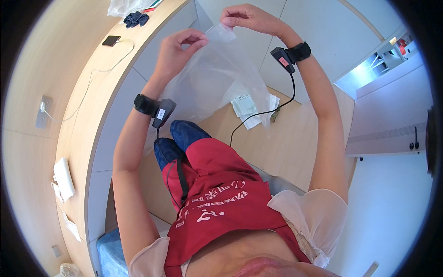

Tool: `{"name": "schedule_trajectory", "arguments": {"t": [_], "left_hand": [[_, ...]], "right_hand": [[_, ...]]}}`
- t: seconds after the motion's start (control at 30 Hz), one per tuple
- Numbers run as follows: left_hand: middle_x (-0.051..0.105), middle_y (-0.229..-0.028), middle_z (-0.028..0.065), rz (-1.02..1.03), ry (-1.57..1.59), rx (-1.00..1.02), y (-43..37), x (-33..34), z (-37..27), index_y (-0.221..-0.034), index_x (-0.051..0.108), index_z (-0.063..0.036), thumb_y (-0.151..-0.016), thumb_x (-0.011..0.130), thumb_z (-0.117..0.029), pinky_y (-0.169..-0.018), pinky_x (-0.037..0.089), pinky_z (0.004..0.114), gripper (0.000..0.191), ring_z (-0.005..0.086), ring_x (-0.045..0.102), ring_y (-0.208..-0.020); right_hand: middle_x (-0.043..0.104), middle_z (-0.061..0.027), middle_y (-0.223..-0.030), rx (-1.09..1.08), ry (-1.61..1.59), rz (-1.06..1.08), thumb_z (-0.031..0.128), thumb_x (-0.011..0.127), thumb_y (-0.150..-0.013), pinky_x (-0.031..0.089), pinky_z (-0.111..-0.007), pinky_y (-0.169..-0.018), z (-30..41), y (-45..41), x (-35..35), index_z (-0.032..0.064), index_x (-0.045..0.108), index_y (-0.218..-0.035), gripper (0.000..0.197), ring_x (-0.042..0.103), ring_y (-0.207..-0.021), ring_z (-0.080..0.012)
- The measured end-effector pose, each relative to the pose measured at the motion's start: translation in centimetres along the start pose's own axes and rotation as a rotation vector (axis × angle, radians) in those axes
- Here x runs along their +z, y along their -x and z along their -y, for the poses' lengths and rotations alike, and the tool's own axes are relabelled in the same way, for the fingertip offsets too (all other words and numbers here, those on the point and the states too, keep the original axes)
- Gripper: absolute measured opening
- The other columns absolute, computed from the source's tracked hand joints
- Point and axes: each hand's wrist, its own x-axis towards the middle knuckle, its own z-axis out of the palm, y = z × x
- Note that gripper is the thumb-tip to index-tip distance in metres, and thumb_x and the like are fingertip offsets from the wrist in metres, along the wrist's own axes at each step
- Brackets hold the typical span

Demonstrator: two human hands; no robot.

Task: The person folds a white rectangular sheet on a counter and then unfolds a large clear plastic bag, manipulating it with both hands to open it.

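Note:
A large translucent plastic bag (pixel 211 78) hangs from both hands in front of me, spread out above my knees and the floor. My left hand (pixel 180 52) pinches one upper corner of it between thumb and forefinger. Slightly higher and to the right, my right hand (pixel 254 19) pinches the other side of the same upper edge. Between the two pinches the plastic is doubled into a short strip. Below the bag, partly hidden by it, printed packaging (pixel 245 107) lies on the wooden floor.
Along the left runs a wooden counter (pixel 104 86) bearing a phone (pixel 111 41) on a charging cable, a dark crumpled cloth (pixel 136 19) and a white packet (pixel 64 178). White cabinet doors (pixel 311 27) stand ahead. Black cables hang from both wrist devices, the right one (pixel 284 60) over the floor.

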Motion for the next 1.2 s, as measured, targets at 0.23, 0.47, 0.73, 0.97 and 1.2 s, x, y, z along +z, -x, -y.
{"name": "schedule_trajectory", "arguments": {"t": [0.23, 0.47, 0.73, 0.97, 1.2], "left_hand": [[0.077, -0.102, 0.0068, 0.443, 0.133, -0.166, 2.5, 0.8, 2.0, -0.118, 0.07, -0.0019, -0.096, 0.068, -0.008, -0.09, 0.055, 0.031, 0.023, 0.0148, 0.071, -0.096], [0.077, -0.099, 0.0107, 0.683, -0.309, -0.274, 10.5, -0.7, 10.2, -0.109, 0.075, -0.0051, -0.089, 0.066, -0.005, -0.088, 0.055, 0.033, 0.022, 0.0211, 0.073, -0.093], [0.077, -0.102, 0.0138, 0.571, -0.382, -0.59, 22.2, -8.9, 21.9, -0.108, 0.078, -0.008, -0.086, 0.069, -0.01, -0.089, 0.056, 0.038, 0.023, 0.0283, 0.073, -0.097], [0.069, -0.126, 0.0197, 0.51, -0.224, -0.533, 22.3, 1.1, 27.5, -0.133, 0.063, -0.0048, -0.084, 0.073, -0.017, -0.104, 0.049, 0.043, 0.052, 0.0358, 0.063, -0.122], [0.073, -0.107, 0.0187, 0.219, -0.548, -0.721, 24.4, 4.3, 32.1, -0.105, 0.075, -0.0105, -0.091, 0.066, -0.023, -0.089, 0.054, 0.048, 0.021, 0.0405, 0.069, -0.1]], "right_hand": [[0.064, 0.0008, -0.09, -0.199, -0.095, -0.102, 0.023, 0.057, -0.105, 0.047, -0.027, -0.077, 0.8, -0.2, 0.4, 0.0059, 0.064, -0.095, 0.02, 0.056, -0.081, -0.0106], [0.055, 0.0056, -0.086, 0.134, -0.385, -0.464, 0.023, 0.056, -0.106, 0.039, -0.021, -0.06, -5.4, 3.9, -5.1, 0.0096, 0.06, -0.108, 0.015, 0.046, -0.068, -0.0038], [0.052, 0.0053, -0.082, 0.352, 0.523, -0.527, 0.018, 0.073, -0.094, 0.045, -0.027, -0.074, -2.5, 10.9, -15.4, 0.0071, 0.057, -0.088, 0.02, 0.05, -0.081, -0.0071], [0.074, -0.0014, -0.114, 0.465, 0.639, -0.947, 0.04, 0.07, -0.098, 0.048, -0.024, -0.091, -4.3, 22.5, -17.4, 0.0109, 0.074, -0.121, 0.037, 0.063, -0.104, -0.0095], [0.074, -0.0019, -0.11, 0.247, 0.561, -0.958, 0.034, 0.072, -0.098, 0.05, -0.027, -0.091, -2.7, 20.5, -17.1, 0.0087, 0.076, -0.118, 0.033, 0.065, -0.099, -0.0125]]}}
